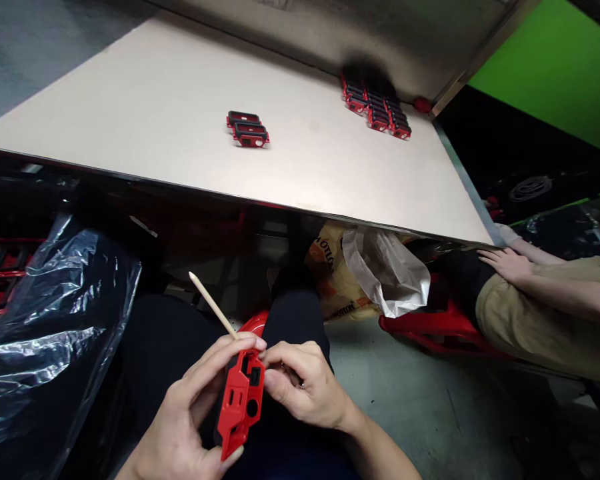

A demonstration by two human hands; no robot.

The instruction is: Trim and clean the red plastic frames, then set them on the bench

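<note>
My left hand [187, 407] grips a red plastic housing [235, 400] with black insets and cut-outs, holding it tilted above my lap. A thin wooden stick [214, 305] with a tapered tip sticks out up and to the left from behind my left fingers; its lower end is hidden, so which hand bears it is unclear. My right hand [310, 387] has its thumb and index finger pinched against the housing's right edge, near the upper opening. Whatever may be between those fingertips cannot be seen.
On the white table [180, 100] sit a pair of red-and-black housings [249, 130] and a grouped batch of similar housings [377, 110]. Below its edge hangs a pale plastic bag [387, 267]. Clear plastic sheeting [55, 340] covers the left side. A co-worker's hand [510, 263] rests at right.
</note>
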